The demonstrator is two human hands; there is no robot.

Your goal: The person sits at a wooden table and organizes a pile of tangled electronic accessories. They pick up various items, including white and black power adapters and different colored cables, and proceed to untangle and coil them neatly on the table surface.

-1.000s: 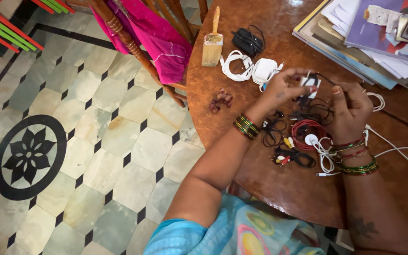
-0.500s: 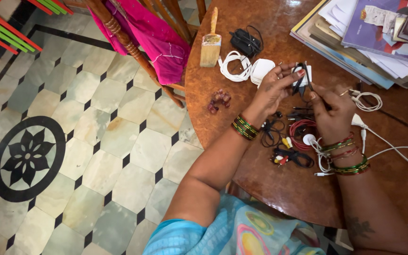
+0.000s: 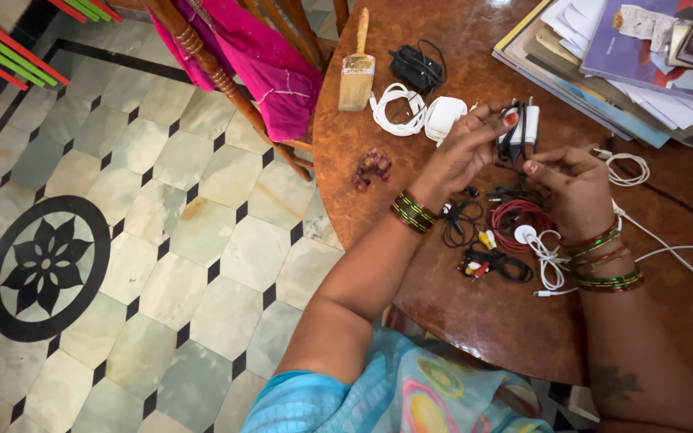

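Note:
My left hand [image 3: 465, 151] holds a small white charger plug [image 3: 527, 126] above the round brown table [image 3: 459, 321], with loops of thin black cable [image 3: 511, 140] wound around it. My right hand [image 3: 573, 186] pinches the free end of that black cable just below and to the right of the plug. Under both hands lies a tangle of cables: a red coil [image 3: 516, 218], black leads [image 3: 459, 224], a lead with coloured plugs [image 3: 483, 265] and a white cable [image 3: 551, 261].
A paintbrush [image 3: 357, 68], a black adapter [image 3: 417, 68], a coiled white cable [image 3: 395, 111] with a white charger [image 3: 445, 116] and a dark red hair tie [image 3: 372, 167] lie on the table's left. Stacked books and papers [image 3: 619, 64] fill the far right. A wooden chair with pink cloth [image 3: 258, 64] stands beside the table.
Both hands have shifted slightly up and left with the plug. More black cable is wound around the plug, and my right hand has moved closer to it.

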